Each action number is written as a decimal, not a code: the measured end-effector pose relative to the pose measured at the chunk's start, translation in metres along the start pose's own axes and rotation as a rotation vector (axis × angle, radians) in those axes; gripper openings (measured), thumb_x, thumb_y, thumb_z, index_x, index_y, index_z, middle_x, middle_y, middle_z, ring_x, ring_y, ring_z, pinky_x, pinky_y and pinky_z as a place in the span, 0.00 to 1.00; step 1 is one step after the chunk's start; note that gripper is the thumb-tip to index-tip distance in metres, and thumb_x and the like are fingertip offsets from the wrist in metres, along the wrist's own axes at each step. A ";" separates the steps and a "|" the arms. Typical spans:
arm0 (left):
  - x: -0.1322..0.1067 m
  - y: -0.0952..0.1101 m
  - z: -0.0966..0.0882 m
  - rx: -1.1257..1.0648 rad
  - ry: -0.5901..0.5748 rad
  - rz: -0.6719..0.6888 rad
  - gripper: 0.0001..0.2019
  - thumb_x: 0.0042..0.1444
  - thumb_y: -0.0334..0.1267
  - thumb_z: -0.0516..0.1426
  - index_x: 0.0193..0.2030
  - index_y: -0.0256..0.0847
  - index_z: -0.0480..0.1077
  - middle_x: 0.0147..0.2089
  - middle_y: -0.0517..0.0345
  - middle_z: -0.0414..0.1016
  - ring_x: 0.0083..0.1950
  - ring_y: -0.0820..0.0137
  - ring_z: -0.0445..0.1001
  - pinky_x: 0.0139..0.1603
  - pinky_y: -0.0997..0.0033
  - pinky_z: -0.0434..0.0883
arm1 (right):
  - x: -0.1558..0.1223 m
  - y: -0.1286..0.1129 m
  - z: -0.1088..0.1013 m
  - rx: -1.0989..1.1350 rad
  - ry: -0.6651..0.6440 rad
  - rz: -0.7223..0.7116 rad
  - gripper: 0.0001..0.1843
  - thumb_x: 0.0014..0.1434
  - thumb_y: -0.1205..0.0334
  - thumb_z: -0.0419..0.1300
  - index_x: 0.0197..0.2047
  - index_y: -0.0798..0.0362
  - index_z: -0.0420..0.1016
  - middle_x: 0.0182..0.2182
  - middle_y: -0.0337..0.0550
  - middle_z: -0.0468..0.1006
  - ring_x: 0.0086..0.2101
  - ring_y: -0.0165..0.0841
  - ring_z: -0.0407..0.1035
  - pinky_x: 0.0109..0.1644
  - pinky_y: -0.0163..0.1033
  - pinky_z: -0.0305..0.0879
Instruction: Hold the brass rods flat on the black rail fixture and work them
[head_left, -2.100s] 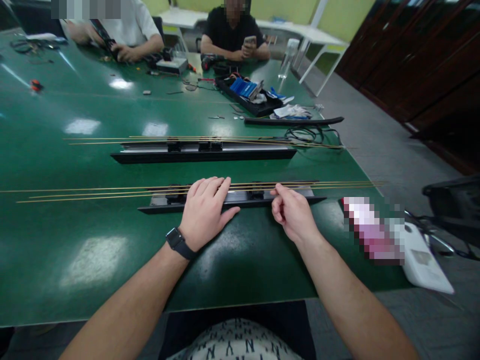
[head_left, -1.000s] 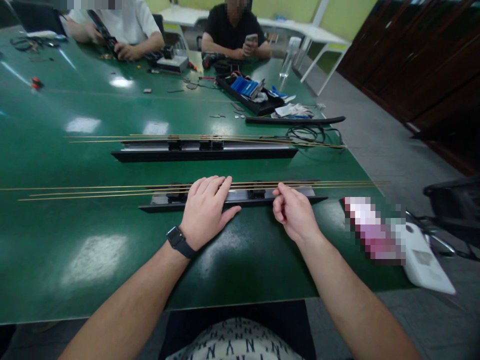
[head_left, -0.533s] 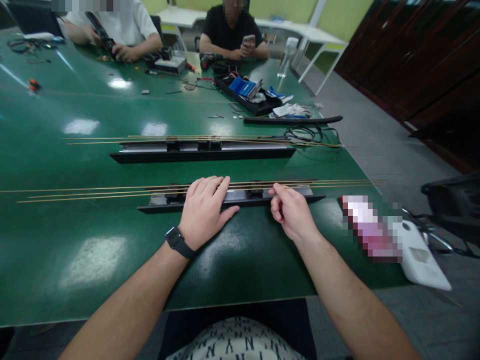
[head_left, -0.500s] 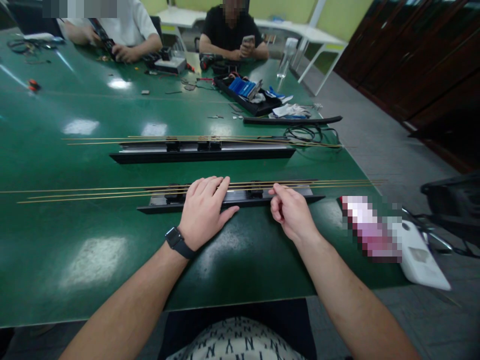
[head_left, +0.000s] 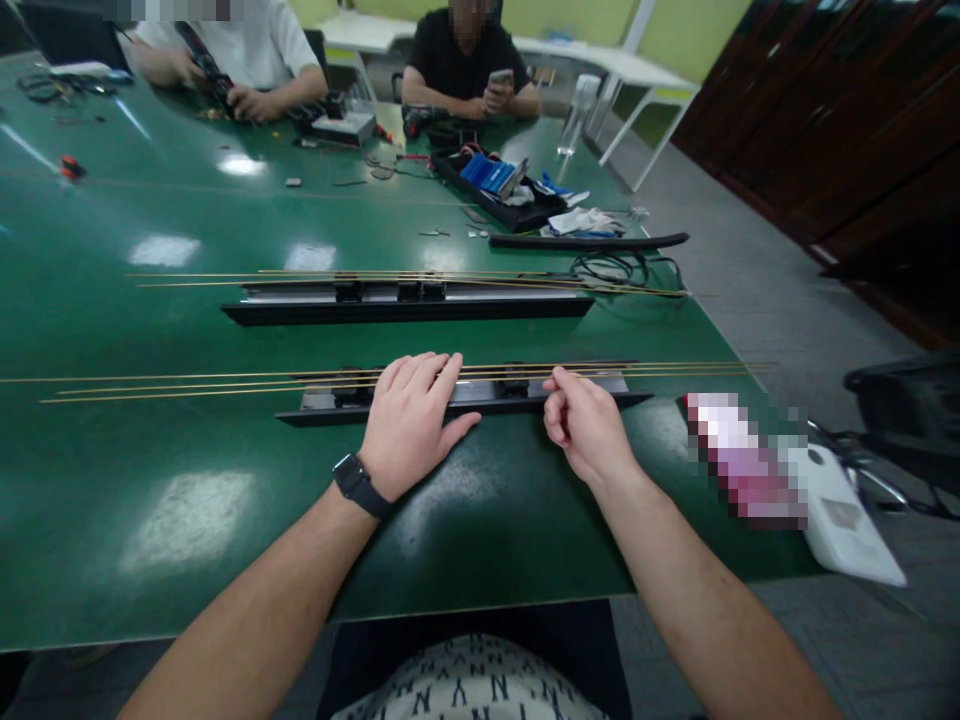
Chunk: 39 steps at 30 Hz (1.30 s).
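Thin brass-coloured rods (head_left: 187, 389) run lengthwise over a black and silver rail (head_left: 480, 396) with black blocks (head_left: 512, 380) on it. My left hand (head_left: 411, 405), a black watch at its wrist, lies palm down across the rail and rods, fingers stretched and thumb out to the right. What is under its palm is hidden. My right hand (head_left: 585, 420) is curled at the rail's right part, with its index fingertip at the rods. Whether a rod is pinched in its fingers cannot be made out.
Farther back lies a second rail (head_left: 409, 310) with similar rods. Beyond it are a black strip (head_left: 589, 242), coiled cable (head_left: 611, 267), gloves (head_left: 585, 222) and a black tray (head_left: 517, 212). Two people sit across the green table. A white object (head_left: 855, 520) lies at the right edge.
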<state>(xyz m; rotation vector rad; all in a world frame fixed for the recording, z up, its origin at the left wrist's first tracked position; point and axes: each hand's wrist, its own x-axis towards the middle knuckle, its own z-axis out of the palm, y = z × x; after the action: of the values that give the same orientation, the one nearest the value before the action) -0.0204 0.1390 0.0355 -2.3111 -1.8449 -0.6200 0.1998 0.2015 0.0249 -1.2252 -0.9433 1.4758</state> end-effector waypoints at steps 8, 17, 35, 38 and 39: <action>0.000 0.000 0.000 -0.012 0.000 -0.004 0.31 0.64 0.49 0.60 0.69 0.37 0.65 0.64 0.41 0.73 0.66 0.50 0.68 0.70 0.47 0.60 | -0.001 -0.002 0.000 -0.034 -0.007 0.004 0.20 0.58 0.45 0.69 0.34 0.54 0.74 0.12 0.33 0.69 0.10 0.23 0.54 0.11 0.29 0.43; 0.000 0.000 -0.001 -0.008 -0.005 -0.001 0.31 0.64 0.50 0.59 0.69 0.36 0.65 0.64 0.41 0.73 0.66 0.50 0.68 0.70 0.47 0.61 | -0.001 -0.003 0.001 -0.038 -0.019 -0.004 0.19 0.57 0.46 0.69 0.34 0.55 0.75 0.12 0.32 0.68 0.10 0.23 0.54 0.12 0.29 0.42; 0.000 0.000 0.000 -0.011 -0.003 -0.005 0.31 0.63 0.50 0.60 0.69 0.38 0.64 0.64 0.42 0.73 0.67 0.50 0.68 0.71 0.47 0.60 | 0.000 0.000 -0.001 -0.007 0.006 0.002 0.19 0.59 0.47 0.69 0.33 0.53 0.72 0.13 0.32 0.67 0.10 0.24 0.55 0.11 0.28 0.44; 0.000 0.000 0.000 -0.015 -0.004 -0.007 0.31 0.63 0.50 0.60 0.69 0.37 0.64 0.64 0.42 0.73 0.67 0.50 0.68 0.70 0.47 0.60 | -0.001 -0.001 0.000 -0.014 0.005 0.010 0.19 0.58 0.45 0.69 0.33 0.53 0.72 0.12 0.32 0.68 0.10 0.24 0.55 0.11 0.28 0.43; 0.000 0.000 0.000 -0.016 -0.002 -0.007 0.31 0.63 0.50 0.60 0.69 0.37 0.65 0.64 0.42 0.73 0.67 0.50 0.68 0.70 0.47 0.60 | -0.001 -0.001 0.000 -0.014 0.006 0.009 0.20 0.58 0.45 0.69 0.33 0.53 0.72 0.12 0.33 0.68 0.10 0.24 0.55 0.11 0.28 0.43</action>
<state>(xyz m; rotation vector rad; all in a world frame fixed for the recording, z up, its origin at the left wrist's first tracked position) -0.0205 0.1394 0.0357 -2.3166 -1.8567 -0.6358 0.2004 0.2012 0.0263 -1.2447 -0.9466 1.4745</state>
